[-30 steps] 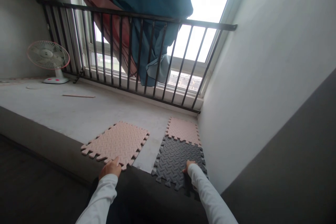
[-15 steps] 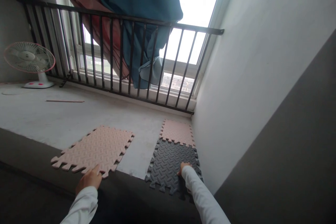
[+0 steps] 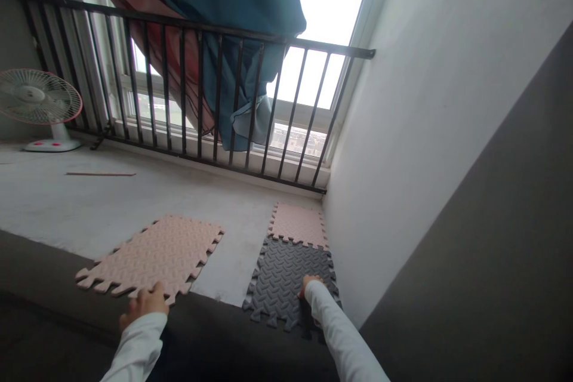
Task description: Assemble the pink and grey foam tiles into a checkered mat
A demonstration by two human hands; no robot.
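A loose pink foam puzzle mat [image 3: 152, 255] lies on the pale concrete ledge [image 3: 89, 203]. My left hand [image 3: 144, 305] rests on its near edge, fingers curled over the rim. To the right a dark grey foam mat [image 3: 286, 271] is locked to a smaller pink mat [image 3: 298, 224] behind it, both against the white wall. My right hand [image 3: 308, 286] presses on the grey mat's near right part; the white sleeve hides most of its fingers.
A black metal railing [image 3: 201, 95] runs along the window at the back, with teal and pink cloth [image 3: 224, 18] hanging over it. A white and pink fan [image 3: 33, 104] stands at the far left. A thin wooden stick [image 3: 101, 173] lies on the ledge. A white wall [image 3: 425, 131] bounds the right.
The loose pink mat has slid left with my left hand, widening the gap to the grey mat. My right hand has stayed on the grey mat.
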